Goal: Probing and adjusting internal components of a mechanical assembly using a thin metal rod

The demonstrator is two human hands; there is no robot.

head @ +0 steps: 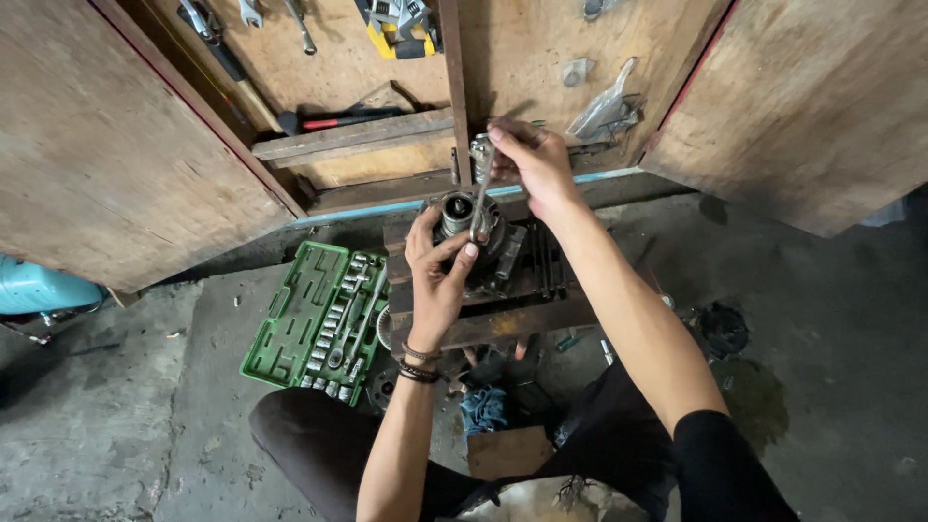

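Item, left: we are noting an open green plastic socket-set case (314,314) lying on the concrete floor (135,425). Centre: our left hand (437,275) is gripping the grey finned metal engine cylinder (474,237) on the wooden block (527,319). Right: our right hand (532,159) is pinching a slim steel rod tool (480,193). Risk: the rod slipping, gouging the bore.
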